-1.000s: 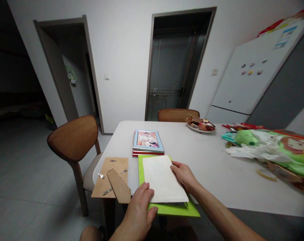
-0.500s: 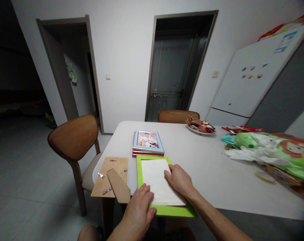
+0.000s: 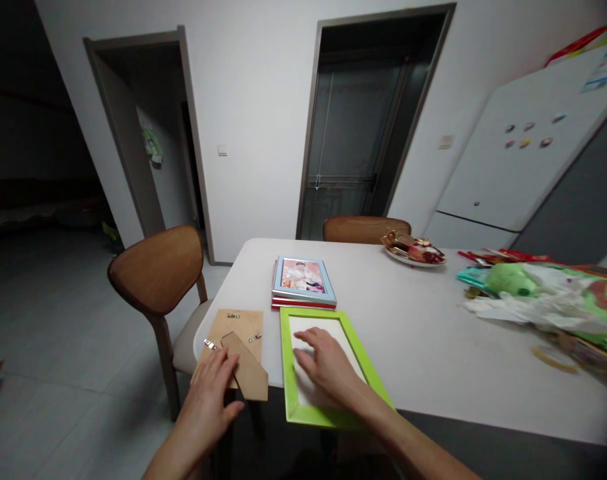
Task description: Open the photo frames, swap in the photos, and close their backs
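Observation:
A green picture frame (image 3: 292, 380) lies at the table's near edge, with a white sheet (image 3: 303, 395) inside its opening. My right hand (image 3: 326, 363) is over the sheet, its fingers apart and holding nothing. To the left is a brown backing board (image 3: 243, 321) with metal clips and a stand leg (image 3: 246, 370), partly past the table edge. My left hand (image 3: 213, 393) rests at the board's lower left, fingers spread. Behind the green frame sits a stack of frames, a light blue one (image 3: 325, 283) on top and red below.
The white table (image 3: 408, 333) holds a plate (image 3: 423, 263) of food at the back and a green bag (image 3: 573, 300) with white tissue at the right. A wooden chair (image 3: 158, 267) stands left, another (image 3: 366, 230) behind the table.
My left hand has moved left from the green frame to the backing board. My right hand has shifted left over the sheet, which now lies within the frame's opening. The view has shifted slightly.

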A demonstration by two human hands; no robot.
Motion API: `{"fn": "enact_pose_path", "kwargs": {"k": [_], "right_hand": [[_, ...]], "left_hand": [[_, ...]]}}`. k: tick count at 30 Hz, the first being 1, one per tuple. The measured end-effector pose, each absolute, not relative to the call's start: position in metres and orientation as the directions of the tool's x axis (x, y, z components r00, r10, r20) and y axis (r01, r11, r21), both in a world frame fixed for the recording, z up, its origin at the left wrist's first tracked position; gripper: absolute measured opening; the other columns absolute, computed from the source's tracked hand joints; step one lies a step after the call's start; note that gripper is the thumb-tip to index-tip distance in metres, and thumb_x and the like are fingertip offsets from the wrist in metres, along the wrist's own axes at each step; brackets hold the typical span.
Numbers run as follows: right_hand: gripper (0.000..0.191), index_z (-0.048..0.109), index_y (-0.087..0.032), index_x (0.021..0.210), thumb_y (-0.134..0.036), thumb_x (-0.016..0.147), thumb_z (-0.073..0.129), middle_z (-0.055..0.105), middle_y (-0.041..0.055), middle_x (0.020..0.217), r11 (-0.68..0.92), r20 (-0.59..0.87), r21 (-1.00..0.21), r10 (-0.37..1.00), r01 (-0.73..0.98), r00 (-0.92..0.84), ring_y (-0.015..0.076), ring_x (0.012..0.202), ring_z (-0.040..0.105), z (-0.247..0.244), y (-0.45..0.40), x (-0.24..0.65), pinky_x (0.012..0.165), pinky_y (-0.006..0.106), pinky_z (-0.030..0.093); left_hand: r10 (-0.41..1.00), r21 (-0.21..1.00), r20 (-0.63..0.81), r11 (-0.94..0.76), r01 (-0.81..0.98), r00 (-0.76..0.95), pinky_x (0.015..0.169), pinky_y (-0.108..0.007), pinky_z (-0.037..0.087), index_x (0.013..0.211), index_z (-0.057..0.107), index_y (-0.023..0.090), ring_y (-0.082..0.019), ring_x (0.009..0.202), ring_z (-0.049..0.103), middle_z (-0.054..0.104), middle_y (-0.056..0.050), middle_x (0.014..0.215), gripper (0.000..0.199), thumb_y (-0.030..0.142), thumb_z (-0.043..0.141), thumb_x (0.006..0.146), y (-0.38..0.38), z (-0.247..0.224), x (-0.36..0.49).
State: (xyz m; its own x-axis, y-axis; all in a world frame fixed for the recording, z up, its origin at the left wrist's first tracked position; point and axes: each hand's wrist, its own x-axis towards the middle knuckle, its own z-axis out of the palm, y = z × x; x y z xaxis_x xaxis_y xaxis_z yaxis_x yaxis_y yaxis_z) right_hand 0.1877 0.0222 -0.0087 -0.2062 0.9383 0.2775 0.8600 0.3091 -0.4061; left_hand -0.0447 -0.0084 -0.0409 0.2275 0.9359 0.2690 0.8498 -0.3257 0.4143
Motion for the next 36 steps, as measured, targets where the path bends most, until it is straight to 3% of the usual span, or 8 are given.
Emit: {"fn": "enact_pose_path", "kwargs": {"k": [3, 6, 11, 15, 24, 29, 32, 36], "right_hand": [[0.033, 0.056, -0.021, 0.101, -0.037, 0.074, 0.046, 0.056, 0.0069, 0.091, 0.438, 0.27, -0.385, 0.895, 0.812, -0.355, 0.0206, 0.088, 0.047, -0.008, 0.014, 0.142, 0.078, 0.033, 0.033], [0.043, 0.055, -0.021, 0.099, -0.046, 0.064, 0.055, 0.054, 0.0076, 0.09, 0.461, 0.243, -0.348, 0.885, 0.816, -0.397, 0.0239, 0.086, 0.046, -0.017, 0.014, 0.11, 0.077, 0.038, 0.033], [0.045, 0.051, -0.021, 0.103, -0.023, 0.059, 0.058, 0.048, 0.0065, 0.093, 0.42, 0.259, -0.526, 0.907, 0.739, -0.331, 0.0192, 0.087, 0.045, -0.017, 0.017, 0.107, 0.075, 0.03, 0.038], [0.039, 0.053, -0.023, 0.101, -0.019, 0.062, 0.054, 0.046, 0.0046, 0.091, 0.448, 0.342, -0.596, 0.893, 0.666, -0.293, 0.0166, 0.086, 0.045, 0.002, 0.0, 0.146, 0.078, 0.029, 0.038], [0.028, 0.059, -0.02, 0.09, -0.018, 0.063, 0.051, 0.051, 0.0059, 0.089, 0.281, 0.205, -0.596, 0.959, 0.752, -0.196, 0.0182, 0.086, 0.05, -0.003, -0.034, 0.254, 0.079, 0.032, 0.041], [0.027, 0.062, -0.021, 0.089, -0.019, 0.065, 0.049, 0.054, 0.0062, 0.087, 0.315, 0.265, -0.5, 0.942, 0.807, -0.205, 0.0186, 0.085, 0.05, -0.02, -0.027, 0.261, 0.076, 0.032, 0.04], [0.024, 0.063, -0.023, 0.087, -0.025, 0.066, 0.051, 0.055, 0.0061, 0.087, 0.334, 0.32, -0.398, 0.924, 0.854, -0.211, 0.0193, 0.083, 0.05, -0.029, -0.023, 0.258, 0.074, 0.033, 0.039], [0.022, 0.063, -0.024, 0.087, -0.029, 0.071, 0.049, 0.057, 0.0053, 0.089, 0.356, 0.352, -0.356, 0.908, 0.864, -0.23, 0.0183, 0.084, 0.05, -0.033, -0.02, 0.257, 0.074, 0.032, 0.038]], "left_hand": [[0.941, 0.387, 0.313, -0.249, 0.888, 0.128, 0.095, -0.045, 0.032, 0.111, 0.047, 0.014, -0.028, 0.117, 0.036, 0.043, -0.014, 0.125, 0.053, 0.014, 0.057, 0.06, 0.006, -0.058, -0.07], [0.925, 0.419, 0.361, -0.277, 0.865, 0.122, 0.092, -0.041, 0.038, 0.108, 0.049, 0.017, -0.025, 0.112, 0.044, 0.048, -0.012, 0.121, 0.046, 0.017, 0.056, 0.062, 0.015, -0.071, -0.08], [0.854, 0.406, 0.501, -0.374, 0.834, 0.139, 0.088, -0.041, 0.042, 0.106, 0.051, 0.016, -0.026, 0.105, 0.05, 0.053, -0.014, 0.115, 0.042, 0.022, 0.059, 0.065, 0.014, -0.066, -0.075], [0.789, 0.363, 0.572, -0.489, 0.793, 0.224, 0.089, -0.04, 0.041, 0.107, 0.05, 0.016, -0.025, 0.107, 0.048, 0.05, -0.015, 0.118, 0.041, 0.02, 0.06, 0.067, 0.0, -0.043, -0.046], [0.799, 0.422, 0.332, -0.602, 0.678, 0.502, 0.092, -0.034, 0.04, 0.097, 0.053, 0.015, -0.022, 0.109, 0.046, 0.051, -0.011, 0.116, 0.03, 0.014, 0.06, 0.067, -0.022, -0.018, 0.053], [0.798, 0.413, 0.226, -0.598, 0.687, 0.559, 0.096, -0.036, 0.033, 0.088, 0.056, 0.016, -0.02, 0.107, 0.046, 0.056, -0.007, 0.108, 0.014, 0.015, 0.049, 0.076, -0.018, -0.022, 0.064], [0.793, 0.406, 0.212, -0.603, 0.687, 0.571, 0.097, -0.04, 0.029, 0.089, 0.055, 0.018, -0.019, 0.108, 0.045, 0.057, -0.005, 0.107, 0.014, 0.016, 0.045, 0.079, -0.018, -0.025, 0.061], [0.777, 0.418, 0.205, -0.62, 0.664, 0.596, 0.097, -0.044, 0.027, 0.098, 0.052, 0.019, -0.023, 0.114, 0.039, 0.05, -0.007, 0.119, 0.028, 0.03, 0.058, 0.072, -0.023, -0.027, 0.055]]}}
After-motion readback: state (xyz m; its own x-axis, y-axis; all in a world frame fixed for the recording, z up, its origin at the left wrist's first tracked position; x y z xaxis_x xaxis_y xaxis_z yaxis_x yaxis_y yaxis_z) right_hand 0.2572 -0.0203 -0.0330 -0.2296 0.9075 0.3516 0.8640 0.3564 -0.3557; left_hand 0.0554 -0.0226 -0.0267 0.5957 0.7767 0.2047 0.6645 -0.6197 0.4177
